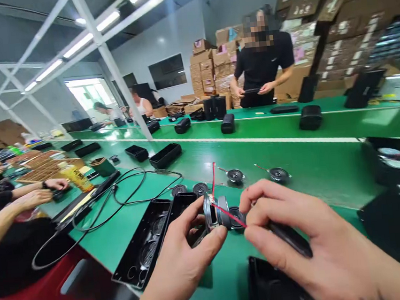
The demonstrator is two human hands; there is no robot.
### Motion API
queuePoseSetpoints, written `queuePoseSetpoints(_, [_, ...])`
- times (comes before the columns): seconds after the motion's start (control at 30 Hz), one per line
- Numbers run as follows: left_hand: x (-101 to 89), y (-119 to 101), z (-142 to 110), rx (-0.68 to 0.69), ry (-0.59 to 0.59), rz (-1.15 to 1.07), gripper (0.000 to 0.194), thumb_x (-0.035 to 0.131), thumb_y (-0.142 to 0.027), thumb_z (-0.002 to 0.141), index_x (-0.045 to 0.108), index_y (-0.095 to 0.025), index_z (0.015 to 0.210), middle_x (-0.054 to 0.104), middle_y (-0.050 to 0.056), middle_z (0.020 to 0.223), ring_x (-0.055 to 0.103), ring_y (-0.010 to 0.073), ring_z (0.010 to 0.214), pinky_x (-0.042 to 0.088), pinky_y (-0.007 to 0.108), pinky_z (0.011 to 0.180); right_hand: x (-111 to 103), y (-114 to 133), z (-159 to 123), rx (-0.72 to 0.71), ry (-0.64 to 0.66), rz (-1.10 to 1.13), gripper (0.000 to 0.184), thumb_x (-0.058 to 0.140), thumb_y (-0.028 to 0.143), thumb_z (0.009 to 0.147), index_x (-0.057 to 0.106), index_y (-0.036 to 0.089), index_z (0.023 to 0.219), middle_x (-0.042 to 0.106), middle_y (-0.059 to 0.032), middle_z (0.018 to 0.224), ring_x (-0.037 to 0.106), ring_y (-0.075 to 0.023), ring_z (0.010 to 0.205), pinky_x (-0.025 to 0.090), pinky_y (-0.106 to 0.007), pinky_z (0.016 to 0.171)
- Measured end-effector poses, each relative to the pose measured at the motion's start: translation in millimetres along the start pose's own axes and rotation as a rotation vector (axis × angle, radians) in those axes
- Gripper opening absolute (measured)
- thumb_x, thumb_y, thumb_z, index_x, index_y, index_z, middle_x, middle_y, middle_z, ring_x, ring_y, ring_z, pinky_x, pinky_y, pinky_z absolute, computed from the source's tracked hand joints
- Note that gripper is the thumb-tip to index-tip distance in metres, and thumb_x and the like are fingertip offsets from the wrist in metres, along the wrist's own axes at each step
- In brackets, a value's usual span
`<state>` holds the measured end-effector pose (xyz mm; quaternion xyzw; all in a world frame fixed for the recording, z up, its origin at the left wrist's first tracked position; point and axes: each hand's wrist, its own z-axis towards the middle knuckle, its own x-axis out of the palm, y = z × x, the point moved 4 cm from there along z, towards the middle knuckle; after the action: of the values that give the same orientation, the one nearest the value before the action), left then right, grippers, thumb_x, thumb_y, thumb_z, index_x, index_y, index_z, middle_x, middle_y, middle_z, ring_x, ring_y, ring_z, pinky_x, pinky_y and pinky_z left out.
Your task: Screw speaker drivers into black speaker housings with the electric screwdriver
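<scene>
In my left hand (195, 245) is a small round speaker driver (217, 212), turned on its edge, gripped between thumb and fingers. Red wires run from its terminals; one stands up and the other, a red wire (232, 216), stretches to my right hand (289, 231). The fingertips of that hand pinch the wire's end. A dark, rounded tool handle (291, 239) lies across the same palm; its working end is hidden. Beside my left hand rests an open black speaker box (142, 250) with round grilles. Another black box (269, 285) sits below my right hand.
Several loose drivers, such as one speaker driver (278, 174), lie on the green bench (195, 169). A black cable (120, 202) loops at left near a yellow bottle (75, 177). Black housings line the belt. A co-worker (264, 63) stands opposite; another sits at left.
</scene>
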<state>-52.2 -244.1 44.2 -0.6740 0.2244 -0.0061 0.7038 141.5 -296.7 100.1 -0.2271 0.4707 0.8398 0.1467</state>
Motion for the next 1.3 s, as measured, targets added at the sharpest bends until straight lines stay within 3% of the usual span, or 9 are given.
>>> queuePoseSetpoints(0.17, [-26.8,5.7,-30.2,-0.001,-0.092,-0.006,0.073,0.079,-0.049,0.081,0.061,-0.025,0.148,0.071,0.01,0.135,0.066,0.0338,0.121,0.053,0.046,0.105,26.9,12.8,35.1,0.03,0.107,0.328,0.038,0.062,0.05,0.103,0.065,0.024,0.075,0.071,-0.0018,0.118,0.056,-0.0224,0.134,0.051,-0.028,0.102])
queuePoseSetpoints(0.27, [-37.2,7.6,-43.2,-0.004,-0.11,0.021,0.07,0.079,-0.045,0.08,0.065,-0.026,0.145,0.07,0.009,0.139,0.065,0.034,0.125,0.052,0.047,0.109,50.4,19.6,37.7,0.07,0.219,0.422,0.042,0.059,0.053,0.104,0.061,0.022,0.075,0.071,-0.0021,0.118,0.063,-0.0214,0.12,0.052,-0.029,0.1])
queuePoseSetpoints(0.4, [-47.3,12.8,-53.5,0.016,-0.149,0.073,0.063,0.08,-0.043,0.077,0.07,-0.027,0.137,0.073,0.006,0.132,0.067,0.0313,0.118,0.054,0.043,0.103,65.4,29.7,32.4,0.029,0.229,0.305,0.038,0.056,0.049,0.105,0.06,0.023,0.078,0.07,-0.0021,0.103,0.067,-0.0181,0.099,0.054,-0.027,0.091])
queuePoseSetpoints(0.6, [-50.6,12.2,-60.3,0.157,-0.143,0.095,0.03,0.079,-0.037,0.083,0.078,-0.028,0.112,0.078,0.0,0.114,0.07,0.0232,0.095,0.055,0.03,0.08,59.1,44.1,29.4,-0.163,0.278,0.02,0.03,0.051,0.037,0.106,0.064,0.024,0.082,0.072,-0.0042,0.097,0.069,-0.0196,0.089,0.058,-0.025,0.071])
queuePoseSetpoints(0.67, [-52.1,11.8,-60.5,0.173,-0.137,0.073,0.026,0.078,-0.037,0.085,0.078,-0.029,0.109,0.078,-0.001,0.112,0.07,0.0215,0.092,0.053,0.029,0.078,52.7,45.0,30.4,-0.131,0.295,-0.048,0.031,0.054,0.042,0.105,0.066,0.025,0.081,0.073,-0.0041,0.097,0.07,-0.0203,0.089,0.059,-0.025,0.072])
queuePoseSetpoints(0.83, [-49.3,9.5,-58.0,0.123,0.107,-0.01,0.02,0.075,-0.034,0.088,0.079,-0.026,0.106,0.078,-0.003,0.096,0.069,0.0184,0.082,0.051,0.024,0.072,40.0,39.6,35.6,0.152,0.469,-0.091,0.042,0.054,0.056,0.104,0.063,0.024,0.079,0.069,-0.0013,0.089,0.066,-0.017,0.08,0.057,-0.026,0.076])
queuePoseSetpoints(0.93, [-45.4,10.1,-56.8,0.057,0.254,-0.045,0.023,0.073,-0.038,0.088,0.08,-0.025,0.106,0.078,-0.003,0.086,0.069,0.0185,0.073,0.05,0.024,0.064,33.8,41.5,41.9,0.203,0.539,-0.138,0.043,0.053,0.059,0.104,0.064,0.024,0.083,0.068,-0.0017,0.091,0.064,-0.0178,0.082,0.054,-0.027,0.073])
queuePoseSetpoints(1.13, [-42.3,10.5,-51.8,0.054,0.248,-0.044,0.034,0.078,-0.051,0.082,0.084,-0.025,0.103,0.075,-0.002,0.075,0.067,0.0196,0.068,0.044,0.022,0.053,30.1,46.2,47.5,0.071,0.55,-0.249,0.012,0.066,0.036,0.098,0.059,0.03,0.106,0.067,0.0042,0.096,0.065,-0.0139,0.083,0.056,-0.023,0.073])
queuePoseSetpoints(1.3, [-38.7,5.6,-47.1,0.009,0.409,0.038,0.031,0.072,-0.05,0.085,0.082,-0.024,0.1,0.071,-0.004,0.076,0.061,0.0167,0.067,0.043,0.022,0.058,30.3,43.4,42.6,-0.217,0.501,-0.525,0.022,0.055,0.02,0.102,0.061,0.033,0.119,0.066,0.0018,0.105,0.064,-0.0125,0.085,0.054,-0.023,0.07])
